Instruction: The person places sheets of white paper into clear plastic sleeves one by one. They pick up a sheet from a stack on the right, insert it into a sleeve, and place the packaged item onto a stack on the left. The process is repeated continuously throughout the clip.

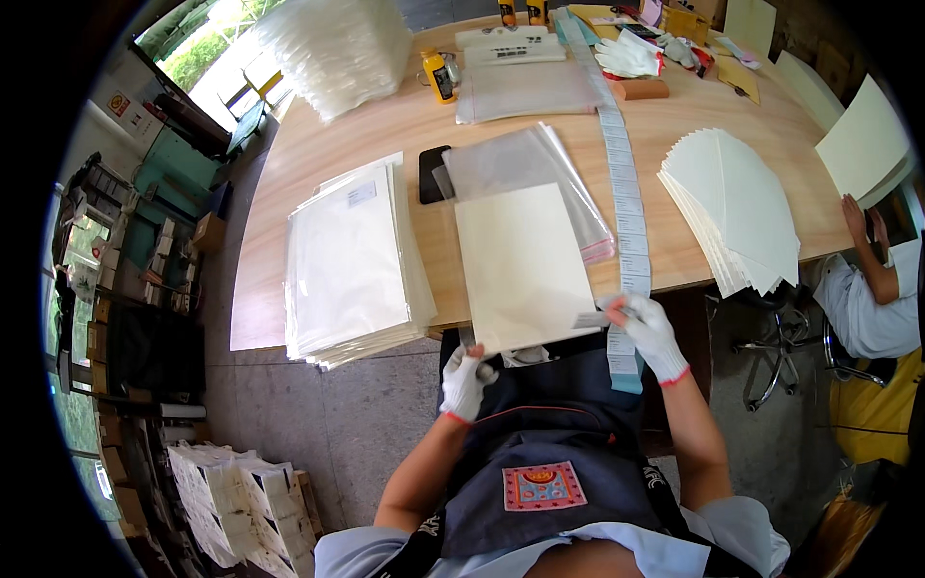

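Note:
A cream sheet (525, 265) lies at the table's near edge, partly over a stack of clear plastic sleeves (568, 207). My left hand (464, 385), in a white glove, is pinched at the sheet's near left corner; whether a sleeve is around the sheet I cannot tell. My right hand (650, 339), also gloved, grips a small, blurred label (590, 319) above the sheet's near right corner. Beside that hand, a long strip of printed labels (628, 207) runs down the table and hangs over the edge.
Sleeved sheets (352, 260), one labelled on top, are stacked at left near a black phone (435, 175). Cream sheets (737, 207) fan out at right. Farther back are a yellow bottle (438, 77), plastic sleeves (525, 91) and gloves (629, 56). Another person's hand (853, 217) is at far right.

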`<state>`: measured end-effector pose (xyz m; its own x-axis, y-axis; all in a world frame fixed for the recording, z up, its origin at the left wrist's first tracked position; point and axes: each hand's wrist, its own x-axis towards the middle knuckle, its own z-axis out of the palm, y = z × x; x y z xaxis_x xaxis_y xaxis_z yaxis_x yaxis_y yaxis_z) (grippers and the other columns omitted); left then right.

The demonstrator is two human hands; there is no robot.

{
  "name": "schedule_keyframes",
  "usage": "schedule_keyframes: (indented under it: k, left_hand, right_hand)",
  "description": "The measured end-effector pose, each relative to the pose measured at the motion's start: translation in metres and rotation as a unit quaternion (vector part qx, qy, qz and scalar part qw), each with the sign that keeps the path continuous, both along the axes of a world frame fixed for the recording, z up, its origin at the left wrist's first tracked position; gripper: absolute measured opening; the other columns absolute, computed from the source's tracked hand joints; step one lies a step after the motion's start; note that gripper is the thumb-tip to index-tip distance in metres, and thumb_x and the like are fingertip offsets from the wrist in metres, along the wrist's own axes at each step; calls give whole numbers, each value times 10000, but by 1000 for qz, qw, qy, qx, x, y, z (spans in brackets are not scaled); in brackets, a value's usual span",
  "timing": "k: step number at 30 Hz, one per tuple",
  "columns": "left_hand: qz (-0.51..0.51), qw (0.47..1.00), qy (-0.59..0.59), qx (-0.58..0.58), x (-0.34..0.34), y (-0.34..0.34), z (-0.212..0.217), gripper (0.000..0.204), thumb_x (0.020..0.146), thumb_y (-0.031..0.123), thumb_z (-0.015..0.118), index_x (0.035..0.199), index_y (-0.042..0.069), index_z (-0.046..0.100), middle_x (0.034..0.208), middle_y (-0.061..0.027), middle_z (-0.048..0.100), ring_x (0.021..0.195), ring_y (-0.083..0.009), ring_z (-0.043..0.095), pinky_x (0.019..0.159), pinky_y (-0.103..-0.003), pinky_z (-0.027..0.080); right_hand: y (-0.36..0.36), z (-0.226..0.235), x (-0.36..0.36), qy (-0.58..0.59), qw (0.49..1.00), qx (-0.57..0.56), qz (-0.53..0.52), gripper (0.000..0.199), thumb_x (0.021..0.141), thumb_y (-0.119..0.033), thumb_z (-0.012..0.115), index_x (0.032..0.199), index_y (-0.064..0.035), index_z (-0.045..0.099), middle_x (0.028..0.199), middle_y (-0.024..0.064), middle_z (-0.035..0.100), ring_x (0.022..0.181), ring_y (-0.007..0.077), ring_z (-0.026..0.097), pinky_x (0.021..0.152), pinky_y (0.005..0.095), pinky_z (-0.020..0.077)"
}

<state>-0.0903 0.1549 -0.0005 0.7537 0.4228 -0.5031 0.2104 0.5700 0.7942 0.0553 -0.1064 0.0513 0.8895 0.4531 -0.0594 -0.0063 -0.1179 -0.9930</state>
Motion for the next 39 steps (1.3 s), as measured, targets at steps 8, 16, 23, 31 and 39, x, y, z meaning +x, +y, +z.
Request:
schedule_keyframes:
  k: [8, 16, 23, 31, 39]
  left_hand:
    - [-162, 982, 91, 38, -69, 14, 15, 191, 869, 223, 571, 862, 35, 541, 768, -75, 645, 471, -82, 517, 473, -218, 465]
    - [-182, 980, 68, 35, -67, 14, 20, 176, 869, 214, 569, 870, 41, 537, 769, -77, 645, 488, -89, 535, 481, -217, 470]
    - [-130, 990, 51, 11, -61, 14, 19, 316, 864, 175, 571, 1112, -2, 487, 778, -47, 578, 512, -97, 543, 483, -220, 468]
    - [-194, 943, -76, 260, -27, 23, 97, 341, 850, 82, 551, 1169, -16, 483, 890, -56, 591, 738, -82, 530, 635, -229, 454]
    - [97, 846, -99, 515, -57, 138, 164, 258, 875, 96, 489, 1091, -16, 573, 807, -7, 579, 587, -48, 447, 561, -203, 403]
  right_hand:
    - [108, -4, 90, -53, 984, -163, 50, 114, 793, -136, 570, 804, -31, 614, 745, 45, 576, 680, 121, 515, 639, 257, 416]
    - [143, -30, 105, -269, 914, -296, -59, 209, 719, -166, 673, 874, -46, 602, 970, 117, 571, 856, 234, 565, 703, 361, 454]
    - [96, -3, 57, -218, 951, -182, -123, 323, 735, -250, 687, 944, -47, 547, 926, 123, 580, 682, 315, 579, 658, 397, 458]
    - [26, -31, -37, 264, 954, -110, 92, 112, 831, -163, 561, 787, -61, 544, 610, -1, 531, 459, 62, 450, 417, 214, 347]
    - [200, 38, -8, 151, 973, 90, 152, 170, 883, -215, 543, 891, -49, 576, 544, -71, 422, 460, 23, 399, 403, 198, 274]
